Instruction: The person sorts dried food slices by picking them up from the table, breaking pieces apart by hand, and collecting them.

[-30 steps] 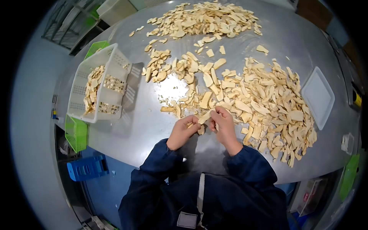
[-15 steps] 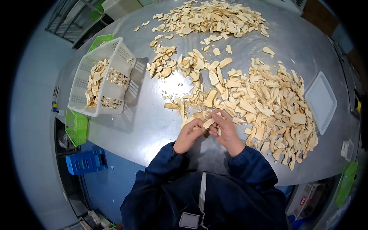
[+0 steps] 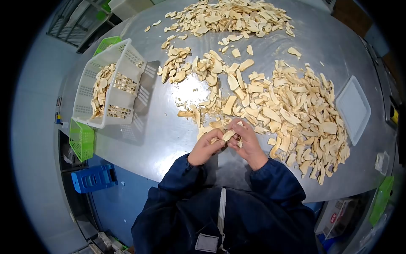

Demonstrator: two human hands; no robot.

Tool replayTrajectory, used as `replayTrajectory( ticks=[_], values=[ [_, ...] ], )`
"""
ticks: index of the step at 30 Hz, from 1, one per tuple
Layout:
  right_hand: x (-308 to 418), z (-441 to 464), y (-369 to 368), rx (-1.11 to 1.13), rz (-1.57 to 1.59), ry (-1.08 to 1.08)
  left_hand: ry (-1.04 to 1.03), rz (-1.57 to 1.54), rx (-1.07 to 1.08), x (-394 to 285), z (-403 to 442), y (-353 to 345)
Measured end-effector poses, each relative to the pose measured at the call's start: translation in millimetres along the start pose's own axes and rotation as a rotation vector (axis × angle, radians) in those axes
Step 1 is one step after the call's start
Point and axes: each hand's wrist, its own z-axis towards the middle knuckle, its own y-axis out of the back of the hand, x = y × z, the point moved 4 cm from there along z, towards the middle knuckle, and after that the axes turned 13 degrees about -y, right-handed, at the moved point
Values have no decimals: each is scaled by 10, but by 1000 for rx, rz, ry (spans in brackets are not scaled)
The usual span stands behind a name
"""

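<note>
Close to the table's near edge, my left hand (image 3: 204, 148) and my right hand (image 3: 249, 146) almost meet. Between them is a pale dried mushroom slice (image 3: 229, 135), pinched by the fingers of both. Another light piece (image 3: 240, 143) shows under the right fingers. Parts of the held pieces are hidden by the fingers. Just beyond my hands lie small slices and crumbs (image 3: 207, 113). A broad pile of mushroom slices (image 3: 302, 110) spreads to the right of them.
On the metal table (image 3: 160, 122) a white perforated basket (image 3: 123, 86) with slices stands at left, by green baskets (image 3: 82, 139). A second pile (image 3: 232, 19) lies at the far side. A white tray (image 3: 354, 111) rests at right; a blue stool (image 3: 94, 178) is on the floor.
The whole view has shifted slightly. Both hands stay together around the mushroom slice, with only small finger movement.
</note>
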Motion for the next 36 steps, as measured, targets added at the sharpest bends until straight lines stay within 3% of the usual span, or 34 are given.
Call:
replayTrajectory(
  ticks=[4,8,11,13,16,18,21,24,25,29,33,36],
  values=[
    [42,-8,28,-48,31,62,-14,122,45,-125,2,-63],
    [127,-4,33,49,95,145,-37,548,20,-295,-78,187],
    [86,14,-35,134,-118,98,-51,979,-58,-498,-191,485],
    [-35,-22,-135,176,-306,-140,-105,1173,-123,-628,-259,615],
    [-251,-39,-222,321,-650,-522,85,1119,-149,-583,-310,653],
    [-407,-134,-301,404,-845,-750,174,854,-102,-497,-273,499],
    [-570,-184,-277,478,-838,-830,62,426,67,-381,-196,309],
    [-486,-123,-200,243,-724,-755,69,425,-15,-442,-125,403],
    [-443,-86,-161,195,-611,-699,-7,528,-99,-461,-102,521],
    [-452,-106,-167,273,-688,-720,-160,986,-370,-573,-47,806],
    [-726,-170,-195,537,-876,-933,-87,1208,-309,-608,30,655],
    [-657,-159,-146,489,-775,-881,-145,1285,-208,-565,52,515]
  ],
)
